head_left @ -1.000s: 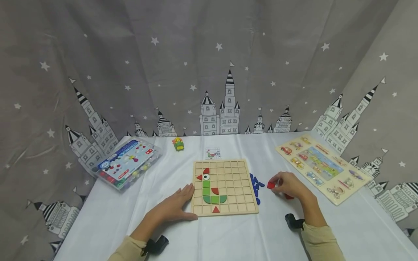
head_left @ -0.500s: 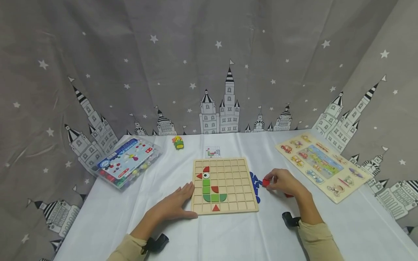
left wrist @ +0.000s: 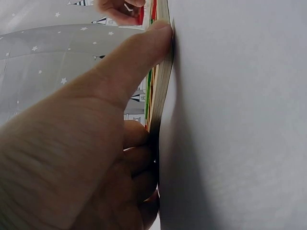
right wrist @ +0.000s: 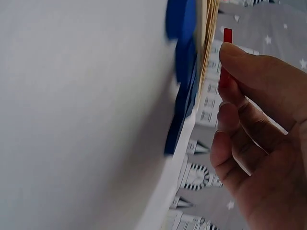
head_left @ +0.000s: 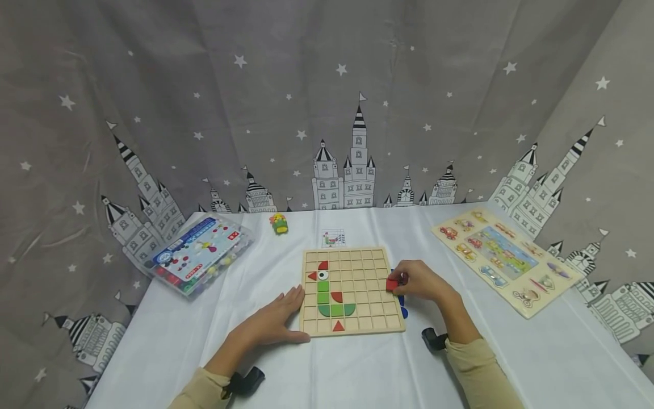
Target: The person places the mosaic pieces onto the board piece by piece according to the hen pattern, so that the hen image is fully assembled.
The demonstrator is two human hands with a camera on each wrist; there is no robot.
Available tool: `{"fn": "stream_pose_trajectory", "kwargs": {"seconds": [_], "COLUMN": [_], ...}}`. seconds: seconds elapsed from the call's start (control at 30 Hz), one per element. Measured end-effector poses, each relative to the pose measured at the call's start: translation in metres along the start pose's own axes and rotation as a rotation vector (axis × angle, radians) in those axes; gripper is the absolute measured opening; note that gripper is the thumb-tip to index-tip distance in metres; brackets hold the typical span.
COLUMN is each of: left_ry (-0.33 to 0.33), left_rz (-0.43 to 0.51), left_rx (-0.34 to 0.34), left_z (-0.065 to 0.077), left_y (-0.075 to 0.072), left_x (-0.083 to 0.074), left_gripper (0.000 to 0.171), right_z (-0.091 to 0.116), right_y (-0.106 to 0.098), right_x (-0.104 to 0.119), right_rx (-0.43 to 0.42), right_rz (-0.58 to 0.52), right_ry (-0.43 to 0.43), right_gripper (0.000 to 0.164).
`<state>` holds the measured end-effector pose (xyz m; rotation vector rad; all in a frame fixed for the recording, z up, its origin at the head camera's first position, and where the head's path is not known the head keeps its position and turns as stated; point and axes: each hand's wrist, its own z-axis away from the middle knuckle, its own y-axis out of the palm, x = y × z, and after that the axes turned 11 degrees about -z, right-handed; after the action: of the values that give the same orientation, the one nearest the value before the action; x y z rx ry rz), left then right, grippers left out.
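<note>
A wooden grid board (head_left: 368,324) lies on the white tablecloth, with red, green and eye-marked tiles set in its left cells in a bird-like figure. My left hand (head_left: 273,321) rests flat at the board's left side, its thumb along the near corner; in the left wrist view the thumb (left wrist: 139,52) touches the board's edge. My right hand (head_left: 421,279) pinches a red square tile (head_left: 392,284) over the board's right edge. The right wrist view shows this thin red tile (right wrist: 228,36) between thumb and fingers. Several blue pieces (right wrist: 182,62) lie beside the board, partly hidden by the right hand.
A small picture card (head_left: 333,238) lies behind the board, with a yellow-green toy figure (head_left: 279,224) to its left. A clear plastic box (head_left: 199,255) of colourful pieces sits at the left. A wooden vehicle puzzle (head_left: 511,258) lies at the right.
My right hand has carried the red square tile leftward from the cloth, past the blue pieces, to the board's right edge. My left hand has stayed in place.
</note>
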<state>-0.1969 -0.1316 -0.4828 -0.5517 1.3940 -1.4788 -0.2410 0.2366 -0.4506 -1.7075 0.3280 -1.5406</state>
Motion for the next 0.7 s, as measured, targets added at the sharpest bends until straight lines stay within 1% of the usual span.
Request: {"fn": "stream_pose_trajectory", "kwargs": {"seconds": [0.13,0.37,0.6,0.7], "left_ry": [0.0,-0.003,-0.008,-0.004], "left_rz": [-0.007,-0.007,-0.006,-0.006], "left_rx": [-0.001,0.005,0.005,0.003], "left_z": [-0.002,-0.001,0.001,0.001], "left_y": [0.001,-0.001,-0.002,-0.001], "left_x": [0.0,-0.002,-0.003,-0.002], "left_gripper": [0.111,0.111,0.111,0.111], "right_z": [-0.008,-0.019,-0.028,-0.029], "right_y": [0.007,0.02,0.035,0.041], "right_x": [0.007,0.024,0.04,0.047], "right_rx": [0.036,0.06,0.084,0.1], "right_rz": [-0.008,-0.02,0.015,0.004], "right_ry": [-0.025,-0.009,-0.061,-0.075], "right_gripper": [0.025,0.023,0.022,0.023]}}
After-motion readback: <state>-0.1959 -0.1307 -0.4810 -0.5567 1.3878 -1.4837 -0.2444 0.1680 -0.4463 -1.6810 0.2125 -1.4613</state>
